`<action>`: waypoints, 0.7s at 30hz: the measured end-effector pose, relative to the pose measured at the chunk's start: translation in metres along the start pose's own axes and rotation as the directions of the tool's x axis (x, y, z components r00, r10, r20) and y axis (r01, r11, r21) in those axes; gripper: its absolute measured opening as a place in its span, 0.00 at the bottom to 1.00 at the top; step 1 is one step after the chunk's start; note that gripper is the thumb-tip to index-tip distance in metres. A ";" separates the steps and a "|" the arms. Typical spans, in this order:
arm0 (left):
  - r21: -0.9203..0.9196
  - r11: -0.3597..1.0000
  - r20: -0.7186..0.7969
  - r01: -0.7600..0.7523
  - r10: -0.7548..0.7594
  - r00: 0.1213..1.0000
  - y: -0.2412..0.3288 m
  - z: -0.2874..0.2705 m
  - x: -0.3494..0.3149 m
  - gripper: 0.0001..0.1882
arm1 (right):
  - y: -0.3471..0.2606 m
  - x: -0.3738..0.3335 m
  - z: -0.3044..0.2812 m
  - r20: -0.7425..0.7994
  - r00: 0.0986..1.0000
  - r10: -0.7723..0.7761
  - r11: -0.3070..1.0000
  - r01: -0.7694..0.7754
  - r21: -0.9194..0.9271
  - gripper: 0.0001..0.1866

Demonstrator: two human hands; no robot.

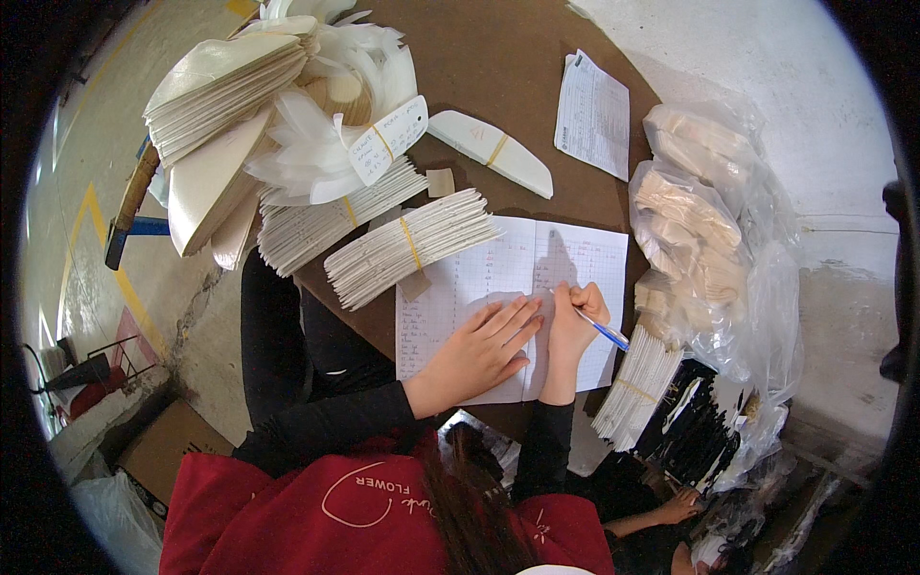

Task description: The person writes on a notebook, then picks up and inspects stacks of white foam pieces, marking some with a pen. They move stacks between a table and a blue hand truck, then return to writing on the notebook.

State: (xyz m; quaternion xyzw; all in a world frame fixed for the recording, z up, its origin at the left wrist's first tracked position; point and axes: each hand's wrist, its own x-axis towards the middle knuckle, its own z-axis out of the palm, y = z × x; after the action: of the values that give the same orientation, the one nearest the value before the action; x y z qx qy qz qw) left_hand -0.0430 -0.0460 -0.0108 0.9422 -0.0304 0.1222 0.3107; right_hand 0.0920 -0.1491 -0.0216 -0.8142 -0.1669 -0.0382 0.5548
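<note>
An open notebook [450,331] with grid pages and handwritten lists lies before me on the brown table. My left hand [484,350] rests flat on its left page, fingers stretched toward the centre fold. Over the right page, my right hand [580,316] is closed around a blue and white pen [606,332], whose rear end points down and right. The pen's tip is hidden by my fingers. Touching the notebook's upper left corner is a banded bundle of white pieces [412,249]. A second banded bundle [335,211] lies just beyond it.
Stacked curved white pieces [230,81] fill the far left. A banded white template [494,151] and printed papers [592,115] lie at the back of the brown table [517,57]. Plastic bags of beige pieces [695,211] and another bundle [637,388] line the right. Another person's hand [678,506] shows lower right.
</note>
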 end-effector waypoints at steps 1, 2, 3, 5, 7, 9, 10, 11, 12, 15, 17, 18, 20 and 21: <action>0.000 1.000 -0.001 0.000 0.000 1.000 0.000 0.000 0.000 0.30 | -0.001 0.000 0.000 0.000 1.000 0.001 1.000 -0.001 0.001 0.25; 0.001 1.000 0.000 -0.001 0.001 1.000 0.000 0.000 0.000 0.30 | -0.001 0.000 0.001 0.000 1.000 0.004 1.000 -0.004 0.002 0.25; 0.002 1.000 0.000 -0.001 0.001 1.000 0.000 0.000 0.000 0.30 | -0.001 0.000 0.000 0.003 1.000 -0.002 1.000 0.002 0.000 0.25; 0.006 1.000 0.001 -0.002 0.002 1.000 0.000 -0.001 0.000 0.30 | -0.001 -0.001 0.000 0.008 1.000 -0.013 1.000 0.013 -0.003 0.25; 0.010 1.000 0.001 -0.003 0.003 1.000 0.000 -0.001 0.000 0.29 | 0.004 0.000 -0.002 0.005 1.000 0.014 1.000 -0.014 0.004 0.24; 0.008 1.000 -0.001 -0.002 0.002 1.000 0.001 -0.002 0.000 0.29 | 0.005 0.000 -0.003 -0.002 1.000 0.019 1.000 -0.019 0.001 0.23; 0.008 1.000 -0.002 -0.001 0.001 1.000 0.001 -0.002 0.000 0.29 | 0.004 0.000 -0.002 -0.009 1.000 0.011 1.000 -0.011 -0.005 0.23; 0.007 1.000 -0.003 0.000 0.000 1.000 0.001 -0.002 0.000 0.29 | 0.003 0.000 -0.001 -0.014 1.000 0.003 1.000 -0.003 -0.011 0.23; 0.006 1.000 -0.004 0.000 0.000 1.000 0.001 -0.002 0.000 0.29 | 0.001 0.000 0.000 -0.009 1.000 -0.007 1.000 0.007 -0.018 0.23; 0.003 1.000 -0.002 0.001 -0.001 1.000 0.000 -0.001 0.000 0.29 | -0.002 0.000 0.001 0.005 1.000 -0.023 0.999 0.023 -0.035 0.25; -0.001 1.000 0.001 0.001 -0.001 1.000 0.000 -0.002 0.000 0.29 | -0.002 0.000 0.000 0.014 1.000 -0.018 0.999 0.018 -0.041 0.25; -0.005 1.000 0.003 0.000 0.000 1.000 0.001 -0.002 0.000 0.29 | -0.002 0.000 0.000 0.000 1.000 0.006 1.000 -0.006 -0.005 0.25; -0.006 1.000 0.004 0.000 0.000 1.000 0.001 -0.003 0.000 0.29 | -0.003 0.001 0.000 -0.022 0.998 0.055 0.996 -0.053 0.066 0.25; -0.004 1.000 0.003 -0.001 0.001 1.000 0.001 -0.003 0.001 0.29 | -0.003 0.001 0.001 -0.018 0.999 0.047 0.997 -0.046 0.061 0.25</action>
State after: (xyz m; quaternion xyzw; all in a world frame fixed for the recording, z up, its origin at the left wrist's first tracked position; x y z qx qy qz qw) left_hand -0.0432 -0.0448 -0.0077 0.9417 -0.0315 0.1210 0.3122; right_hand 0.0916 -0.1471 -0.0188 -0.8001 -0.1435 -0.0282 0.5817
